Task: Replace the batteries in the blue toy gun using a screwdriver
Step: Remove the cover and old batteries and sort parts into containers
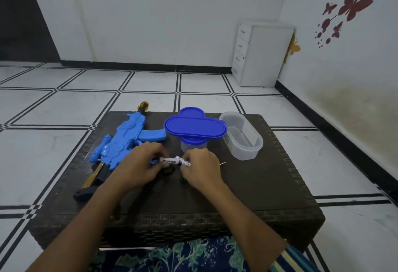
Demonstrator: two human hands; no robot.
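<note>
My left grip (139,165) pinches one end of a white cylindrical battery (170,160). My right grip (201,169) curls round a second white battery (185,162) just beside it. The blue plastic toy gun (127,140) lies on the dark woven surface (258,185), just beyond and left of my left grip.

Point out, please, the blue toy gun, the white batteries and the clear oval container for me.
blue toy gun (126,139): head view, middle of its blue body.
white batteries (170,160): head view, printed label of the left one.
clear oval container (246,153): head view, its near outer wall.
</note>
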